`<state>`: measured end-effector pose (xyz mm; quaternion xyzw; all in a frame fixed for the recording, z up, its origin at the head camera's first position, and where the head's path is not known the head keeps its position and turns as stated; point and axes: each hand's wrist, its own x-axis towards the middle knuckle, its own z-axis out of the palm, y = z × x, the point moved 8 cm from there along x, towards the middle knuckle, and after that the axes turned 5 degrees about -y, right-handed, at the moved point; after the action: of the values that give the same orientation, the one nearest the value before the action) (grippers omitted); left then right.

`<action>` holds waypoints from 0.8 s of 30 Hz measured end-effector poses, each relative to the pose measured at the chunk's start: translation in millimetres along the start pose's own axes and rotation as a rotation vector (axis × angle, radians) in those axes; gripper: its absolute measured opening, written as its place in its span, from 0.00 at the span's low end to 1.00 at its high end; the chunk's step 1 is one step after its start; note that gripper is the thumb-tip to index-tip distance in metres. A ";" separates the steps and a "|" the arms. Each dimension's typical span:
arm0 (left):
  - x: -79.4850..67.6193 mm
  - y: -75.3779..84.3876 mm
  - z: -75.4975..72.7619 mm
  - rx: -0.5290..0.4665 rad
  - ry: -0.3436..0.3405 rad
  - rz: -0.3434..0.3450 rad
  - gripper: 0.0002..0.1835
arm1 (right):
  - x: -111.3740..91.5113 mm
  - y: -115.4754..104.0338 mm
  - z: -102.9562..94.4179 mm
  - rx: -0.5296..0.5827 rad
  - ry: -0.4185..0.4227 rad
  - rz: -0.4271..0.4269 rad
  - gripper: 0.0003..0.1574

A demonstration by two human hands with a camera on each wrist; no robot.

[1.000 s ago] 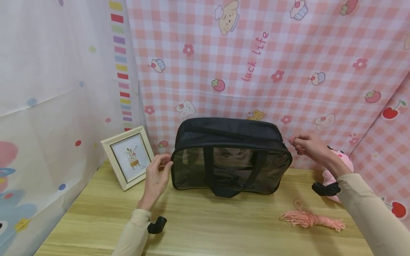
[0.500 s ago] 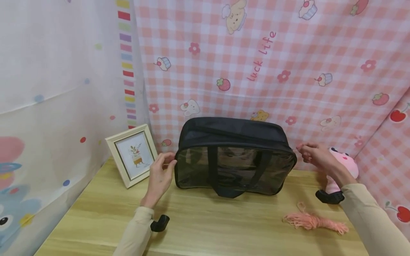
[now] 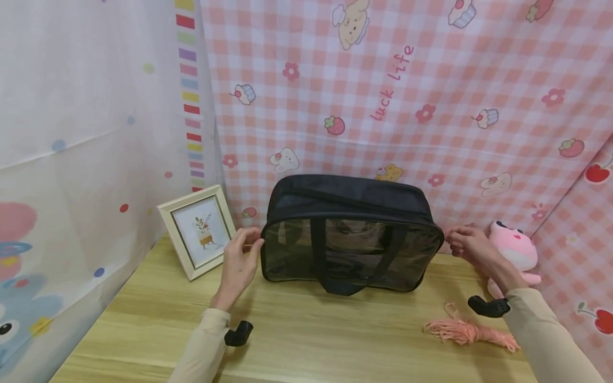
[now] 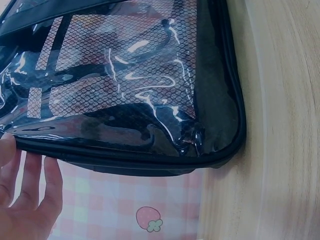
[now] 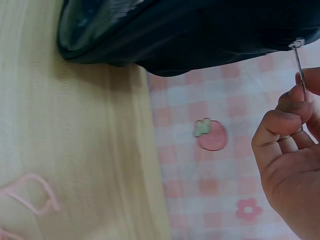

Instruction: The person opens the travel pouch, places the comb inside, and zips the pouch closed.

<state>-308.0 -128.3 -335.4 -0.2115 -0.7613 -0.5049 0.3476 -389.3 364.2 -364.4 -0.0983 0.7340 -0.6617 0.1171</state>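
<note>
A black bag [image 3: 354, 199] with a see-through smoky front panel and dark carry straps stands upright on the table. My left hand [image 3: 240, 263] holds its left edge, thumb on the front and fingers behind, as the left wrist view shows. At the bag's right end, my right hand [image 3: 471, 246] pinches a thin metal zipper pull [image 5: 299, 62] between thumb and curled fingers. The pull's slider sits at the end of the bag's side. Mesh shows through the clear panel [image 4: 125, 65] in the left wrist view.
A cream picture frame [image 3: 198, 234] leans at the back left. A pink plush toy [image 3: 514, 247] sits behind my right forearm. A bundle of pink cord [image 3: 471, 332] lies at the front right of the wooden table [image 3: 306, 340]. A checked cloth [image 3: 306, 96] hangs behind.
My right hand, at the zipper pull, has moved down along the bag's right end. My left hand stays at the left edge. The head view has shifted slightly.
</note>
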 end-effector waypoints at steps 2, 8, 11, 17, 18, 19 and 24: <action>-0.1 0.9 -0.4 0.000 -0.002 0.000 0.08 | 0.3 8.1 2.8 0.032 -0.006 -0.003 0.17; -0.9 3.8 -1.2 -0.004 0.004 -0.004 0.08 | 2.3 21.4 12.5 0.088 -0.044 -0.040 0.19; -1.2 4.6 -1.3 -0.006 0.005 -0.008 0.08 | 1.5 24.3 13.8 0.106 -0.044 -0.047 0.17; -1.0 5.3 -0.7 -0.018 0.001 -0.004 0.08 | -1.3 31.5 16.5 0.206 -0.016 -0.076 0.17; -1.0 5.1 -0.7 -0.017 0.001 -0.005 0.08 | -2.3 33.8 17.1 0.228 0.003 -0.084 0.17; -1.0 4.9 -0.7 -0.016 0.000 -0.006 0.08 | -3.7 36.2 17.7 0.245 0.026 -0.093 0.16; 0.1 3.6 -0.6 -0.004 -0.006 -0.016 0.08 | -15.6 45.7 17.5 0.169 0.240 -0.120 0.09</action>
<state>-305.5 -127.4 -332.9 -0.2076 -0.7632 -0.5084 0.3406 -368.6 357.0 -410.9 -0.0518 0.6772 -0.7340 -0.0034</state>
